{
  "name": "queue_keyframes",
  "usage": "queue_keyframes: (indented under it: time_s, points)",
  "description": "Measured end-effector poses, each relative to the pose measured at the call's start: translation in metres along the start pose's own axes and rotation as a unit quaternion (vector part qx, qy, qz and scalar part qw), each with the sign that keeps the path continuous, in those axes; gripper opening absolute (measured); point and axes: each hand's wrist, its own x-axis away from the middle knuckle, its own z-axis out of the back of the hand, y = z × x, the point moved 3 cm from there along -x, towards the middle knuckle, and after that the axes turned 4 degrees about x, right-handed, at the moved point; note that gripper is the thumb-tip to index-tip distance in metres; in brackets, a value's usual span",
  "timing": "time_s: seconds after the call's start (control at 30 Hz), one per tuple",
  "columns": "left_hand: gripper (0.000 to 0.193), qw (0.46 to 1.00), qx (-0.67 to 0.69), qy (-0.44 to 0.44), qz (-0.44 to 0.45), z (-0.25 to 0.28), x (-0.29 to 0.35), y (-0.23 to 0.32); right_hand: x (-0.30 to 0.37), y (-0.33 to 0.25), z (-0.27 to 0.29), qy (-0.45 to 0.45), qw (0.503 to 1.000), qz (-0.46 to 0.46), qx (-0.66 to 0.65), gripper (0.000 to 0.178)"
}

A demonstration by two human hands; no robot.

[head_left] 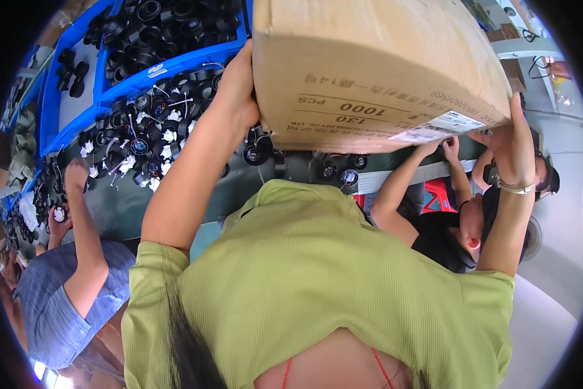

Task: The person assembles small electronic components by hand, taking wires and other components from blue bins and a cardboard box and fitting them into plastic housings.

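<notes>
And here's the big one: a cardboard box (pixel 375 71), held up in front of the wearer at top centre, its printed side turned toward the wearer. The long edge in full view runs left to right, from hand to hand, bowing a little; the far end leaves the frame at the top, so the true long axis can't be called. Behind it, the dark green tabletop (pixel 110 211) stretches away leftward, carrying a blue bin (pixel 126 89) full of black parts. A co-worker in blue-grey (pixel 77 305) bends on the left, one in black (pixel 427 236) on the right. Now the hands, well apart, both arms reaching forward and up, clamping that box between them! The left hand (pixel 239 87) presses the left side, wrist bent, fingers pointing up the frame; the right hand (pixel 517 149) stands flat along the opposite end, fingertips upward, palm to the cardboard. Low on the printed side, toward the right, sits a pale label (pixel 437 126); a slim bracelet (pixel 517 189) rings the right wrist. And smallest, black round parts (pixel 139 146) with white connectors, heaped beside the bin.
</notes>
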Motion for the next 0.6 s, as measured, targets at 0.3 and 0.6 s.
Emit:
queue_keyframes:
  time_s: [0.3, 0.6]
  points:
    - [0.029, 0.996, -0.038, -0.066, -0.037, -0.011, 0.005, 0.023, 0.005, -0.027, 0.014, 0.006, 0.999, 0.049, 0.022, 0.053]
    - [0.031, 0.996, -0.047, -0.071, -0.034, -0.030, 0.025, 0.022, 0.021, -0.035, 0.040, 0.032, 0.997, 0.062, 0.034, 0.054]
